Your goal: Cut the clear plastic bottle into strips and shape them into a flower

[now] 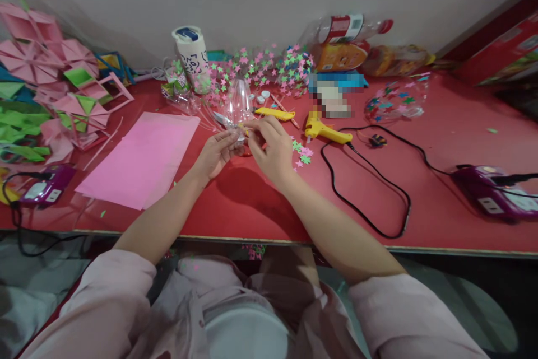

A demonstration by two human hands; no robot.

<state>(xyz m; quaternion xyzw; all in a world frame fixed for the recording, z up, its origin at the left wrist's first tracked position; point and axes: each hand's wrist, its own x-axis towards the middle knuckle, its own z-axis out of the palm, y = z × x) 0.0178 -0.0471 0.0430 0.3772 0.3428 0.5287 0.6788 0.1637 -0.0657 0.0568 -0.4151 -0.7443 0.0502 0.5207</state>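
Observation:
Over the middle of the red table, my left hand [221, 152] is closed around the narrow end of a clear plastic bottle piece [239, 98]. Thin clear strips seem to fan out from it toward the back. My right hand [271, 149] meets it from the other side, thumb and fingers pinched by a small yellowish bit that is too small to name. Just behind the right fingers lies a yellow cutter [275, 114]. Pink and green paper stars [302, 152] are scattered right of that hand. A yellow glue gun [328, 130] lies farther right.
Pink paper sheets [140, 160] lie to the left, below pink folded-paper shapes [31, 59]. A white tumbler [191, 56] stands at the back. Plastic bottles [344, 28] line the wall. A black cord [367, 216] loops toward a purple power strip [491, 194].

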